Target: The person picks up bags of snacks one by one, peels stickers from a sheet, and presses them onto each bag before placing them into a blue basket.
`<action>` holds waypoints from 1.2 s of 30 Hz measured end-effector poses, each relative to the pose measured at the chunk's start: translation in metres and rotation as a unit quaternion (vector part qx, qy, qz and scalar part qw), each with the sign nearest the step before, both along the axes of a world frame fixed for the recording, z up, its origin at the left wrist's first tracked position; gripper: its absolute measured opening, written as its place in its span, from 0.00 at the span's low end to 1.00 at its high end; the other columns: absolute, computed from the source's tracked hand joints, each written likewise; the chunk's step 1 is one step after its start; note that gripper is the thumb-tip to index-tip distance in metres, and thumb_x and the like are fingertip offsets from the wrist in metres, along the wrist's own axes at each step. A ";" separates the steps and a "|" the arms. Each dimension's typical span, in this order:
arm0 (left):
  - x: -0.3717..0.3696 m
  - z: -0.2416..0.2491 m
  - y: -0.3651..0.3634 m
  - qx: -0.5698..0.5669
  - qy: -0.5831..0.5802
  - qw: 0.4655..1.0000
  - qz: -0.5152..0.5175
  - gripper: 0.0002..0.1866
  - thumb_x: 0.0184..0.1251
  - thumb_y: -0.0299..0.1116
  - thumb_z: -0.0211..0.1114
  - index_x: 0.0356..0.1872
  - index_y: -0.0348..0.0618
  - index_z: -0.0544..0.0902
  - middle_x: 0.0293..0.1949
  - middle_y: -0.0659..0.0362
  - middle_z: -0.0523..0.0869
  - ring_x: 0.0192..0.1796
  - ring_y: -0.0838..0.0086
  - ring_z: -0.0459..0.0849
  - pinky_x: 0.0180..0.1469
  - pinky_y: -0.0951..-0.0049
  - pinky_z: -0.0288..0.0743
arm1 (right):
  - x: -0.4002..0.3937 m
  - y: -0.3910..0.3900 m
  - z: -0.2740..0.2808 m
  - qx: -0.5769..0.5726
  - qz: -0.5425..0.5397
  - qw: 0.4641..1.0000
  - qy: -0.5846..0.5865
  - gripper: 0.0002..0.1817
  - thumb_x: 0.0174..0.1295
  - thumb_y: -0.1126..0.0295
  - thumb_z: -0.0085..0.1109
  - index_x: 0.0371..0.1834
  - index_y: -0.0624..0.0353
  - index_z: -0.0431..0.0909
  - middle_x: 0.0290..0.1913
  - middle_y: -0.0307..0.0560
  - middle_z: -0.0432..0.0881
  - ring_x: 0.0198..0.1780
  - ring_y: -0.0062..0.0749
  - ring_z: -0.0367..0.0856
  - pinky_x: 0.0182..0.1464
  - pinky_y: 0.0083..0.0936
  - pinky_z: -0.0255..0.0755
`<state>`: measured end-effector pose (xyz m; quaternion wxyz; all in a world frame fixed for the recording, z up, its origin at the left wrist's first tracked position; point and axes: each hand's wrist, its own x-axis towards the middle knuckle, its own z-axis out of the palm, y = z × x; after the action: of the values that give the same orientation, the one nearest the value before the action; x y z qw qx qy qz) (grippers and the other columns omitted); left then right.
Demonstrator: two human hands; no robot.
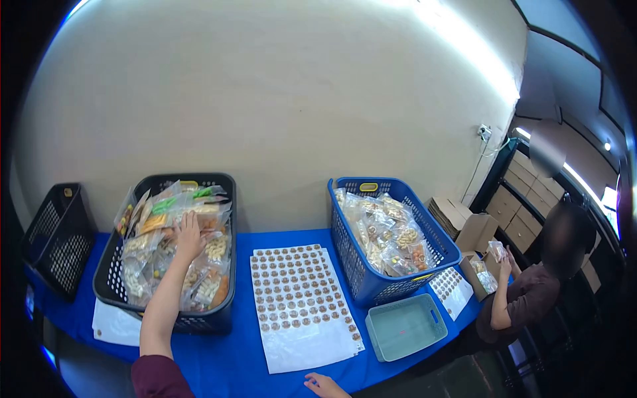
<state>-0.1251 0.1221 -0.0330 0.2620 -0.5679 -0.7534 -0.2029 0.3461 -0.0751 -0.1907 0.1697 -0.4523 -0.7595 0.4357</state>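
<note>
My left hand [190, 237] reaches into the black basket [229, 265] on the left, its fingers stretched over the clear bags of snacks [215, 249] heaped there. Bags with green and orange contents [178, 203] lie just beyond the fingertips. My right hand [324, 385] is low at the table's front edge, fingers loosely apart with nothing in them. Just above it lie sheets of round stickers [300, 292], in rows of brown and white labels with a blank lower part.
A blue basket [352, 272] full of snack bags stands right of the sheets, with a grey-green tray [406, 328] before it. A black basket [63, 239] stands far left. At right, a person [524, 295] holds a bag beside a cardboard box [478, 255]. Blue cloth [242, 345] covers the table.
</note>
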 end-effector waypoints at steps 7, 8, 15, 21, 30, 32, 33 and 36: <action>0.027 0.043 0.000 0.090 -0.088 0.989 -0.074 0.19 0.49 0.29 0.59 0.45 0.38 0.71 0.44 0.50 0.74 0.48 0.58 0.72 0.57 0.56 0.58 | 0.009 -0.002 -0.005 0.020 -0.038 0.999 0.003 0.16 0.54 0.61 0.56 0.40 0.62 0.73 0.32 0.51 0.80 0.34 0.42 0.78 0.38 0.30 0.71; 0.029 0.046 -0.001 0.118 -0.117 0.982 -0.084 0.19 0.48 0.27 0.59 0.45 0.39 0.72 0.43 0.50 0.75 0.45 0.57 0.74 0.53 0.59 0.64 | 0.013 0.002 -0.002 -0.020 -0.035 0.999 -0.023 0.18 0.56 0.60 0.54 0.43 0.62 0.73 0.34 0.51 0.80 0.36 0.43 0.78 0.39 0.31 0.71; 0.124 0.108 -0.064 0.163 -0.344 0.897 -0.225 0.14 0.51 0.26 0.62 0.41 0.39 0.74 0.37 0.57 0.76 0.39 0.73 0.75 0.35 0.74 0.67 | 0.021 0.007 0.014 -0.092 -0.120 0.974 0.167 0.17 0.57 0.64 0.55 0.47 0.60 0.72 0.37 0.46 0.80 0.36 0.28 0.78 0.41 0.24 0.71; 0.288 0.025 -0.147 -0.129 -0.395 0.812 -0.410 0.15 0.44 0.19 0.63 0.37 0.40 0.76 0.38 0.56 0.79 0.42 0.71 0.80 0.41 0.73 0.74 | -0.003 0.017 0.096 -0.068 -0.190 0.855 0.478 0.27 0.57 0.68 0.57 0.58 0.61 0.60 0.51 0.48 0.70 0.47 0.27 0.71 0.49 0.20 0.66; 0.308 -0.051 -0.221 -0.262 -0.658 0.613 -0.351 0.15 0.57 0.27 0.60 0.46 0.34 0.74 0.43 0.50 0.80 0.43 0.73 0.80 0.45 0.75 0.73 | 0.000 0.028 0.069 -0.192 -0.340 0.807 0.443 0.15 0.59 0.70 0.54 0.47 0.65 0.69 0.42 0.41 0.76 0.43 0.21 0.73 0.43 0.19 0.68; 0.279 -0.049 -0.217 -0.189 -0.701 0.636 -0.263 0.14 0.56 0.25 0.60 0.44 0.34 0.75 0.43 0.51 0.80 0.41 0.74 0.80 0.42 0.76 0.74 | -0.003 0.032 0.065 -0.197 -0.320 0.824 0.424 0.15 0.58 0.70 0.55 0.46 0.66 0.70 0.42 0.42 0.76 0.43 0.22 0.74 0.45 0.20 0.69; 0.266 -0.052 -0.213 -0.138 -0.697 0.656 -0.255 0.14 0.56 0.25 0.60 0.45 0.35 0.74 0.43 0.52 0.80 0.42 0.73 0.80 0.42 0.76 0.74 | -0.006 0.034 0.067 -0.219 -0.294 0.837 0.407 0.15 0.57 0.70 0.56 0.46 0.66 0.70 0.42 0.42 0.77 0.44 0.22 0.74 0.46 0.20 0.69; 0.248 -0.048 -0.200 -0.096 -0.636 0.713 -0.278 0.26 0.54 0.30 0.64 0.53 0.34 0.66 0.43 0.52 0.79 0.43 0.75 0.79 0.42 0.76 0.73 | -0.021 0.041 0.088 -0.281 -0.196 0.872 0.348 0.16 0.56 0.70 0.57 0.46 0.66 0.71 0.42 0.43 0.77 0.44 0.23 0.75 0.49 0.20 0.68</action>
<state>0.1232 -0.0783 -0.0807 -0.4036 -0.5102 -0.5661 -0.5063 0.3252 -0.0338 -0.1031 0.3712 -0.4396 -0.3923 0.7177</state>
